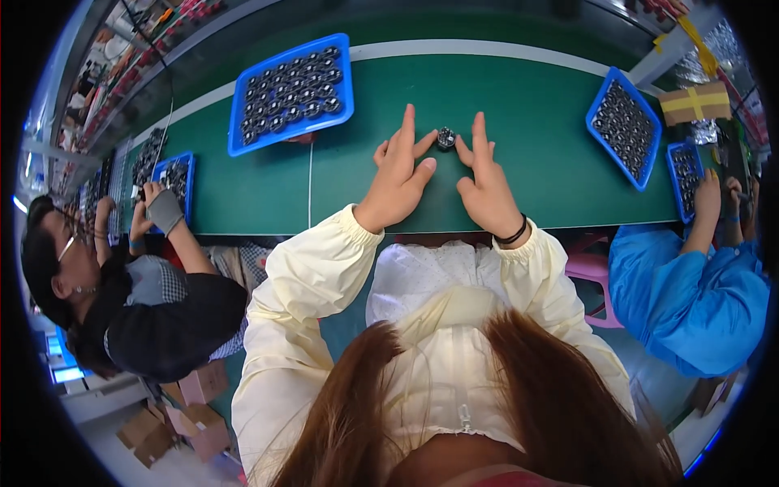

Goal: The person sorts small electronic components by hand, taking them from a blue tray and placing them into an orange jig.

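A small black round part with shiny spots sits on the green tabletop in front of me. To its left is my left hand, fingers spread, with one fingertip close beside the part. My right hand, a dark band at its wrist, is on the other side with its fingers stretched out. One of its fingertips also comes right up near the part; whether either finger touches it I cannot tell. Neither hand grips anything.
A blue tray of similar black parts lies at the far left, another blue tray at the right. Co-workers sit on both sides, with smaller blue trays by their hands. A taped cardboard box stands far right.
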`<state>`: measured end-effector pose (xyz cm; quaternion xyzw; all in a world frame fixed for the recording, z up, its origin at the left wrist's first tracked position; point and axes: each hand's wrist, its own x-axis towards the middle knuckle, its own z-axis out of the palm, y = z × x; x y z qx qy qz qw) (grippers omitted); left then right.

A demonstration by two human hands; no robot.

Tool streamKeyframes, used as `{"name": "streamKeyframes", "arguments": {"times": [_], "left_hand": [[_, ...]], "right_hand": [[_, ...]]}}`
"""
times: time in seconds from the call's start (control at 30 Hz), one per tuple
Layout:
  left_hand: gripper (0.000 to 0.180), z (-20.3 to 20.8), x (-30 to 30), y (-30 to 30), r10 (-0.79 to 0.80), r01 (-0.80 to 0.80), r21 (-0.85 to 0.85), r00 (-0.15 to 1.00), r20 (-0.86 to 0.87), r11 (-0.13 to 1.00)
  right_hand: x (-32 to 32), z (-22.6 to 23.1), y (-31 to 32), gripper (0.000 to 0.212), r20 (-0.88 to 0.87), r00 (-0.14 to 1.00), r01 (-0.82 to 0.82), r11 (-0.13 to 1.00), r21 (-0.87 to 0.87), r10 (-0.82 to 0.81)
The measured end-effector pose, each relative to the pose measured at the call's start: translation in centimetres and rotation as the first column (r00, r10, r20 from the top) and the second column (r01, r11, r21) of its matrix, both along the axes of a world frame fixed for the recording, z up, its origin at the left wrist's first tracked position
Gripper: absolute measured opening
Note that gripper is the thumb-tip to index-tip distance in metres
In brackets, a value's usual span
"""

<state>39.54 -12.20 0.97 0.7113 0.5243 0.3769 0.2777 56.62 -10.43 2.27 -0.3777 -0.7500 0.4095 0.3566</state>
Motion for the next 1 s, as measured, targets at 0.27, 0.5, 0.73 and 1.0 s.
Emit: {"name": "streamKeyframes", "arguments": {"times": [0.27, 0.5, 0.73, 1.0], "left_hand": [[0.075, 0.8, -2.1, -4.9, 0.074, -0.074, 0.019, 0.996, 0.043, 0.997], [0.075, 1.7, -5.0, -8.1, 0.213, -0.216, 0.067, 0.976, 0.049, 0.974], [0.075, 2.4, -9.2, -11.0, 0.388, -0.384, 0.128, 0.922, -0.006, 0.914], [0.074, 2.8, -14.7, -13.8, 0.539, -0.567, 0.12, 0.818, 0.2, 0.815]], "right_hand": [[-2.2, 1.0, -2.3, 0.086, -0.054, 0.987, -0.152, 0.988, 0.01, 0.152], [-6.4, 0.9, -3.1, 0.09, -0.074, 0.969, -0.237, 0.971, 0.005, 0.237], [-12.3, 1.8, -3.7, 0.089, -0.06, 0.929, -0.362, 0.93, 0.065, 0.366], [-21.1, 3.1, -4.1, 0.088, -0.09, 0.845, -0.529, 0.849, 0.014, 0.528]]}}
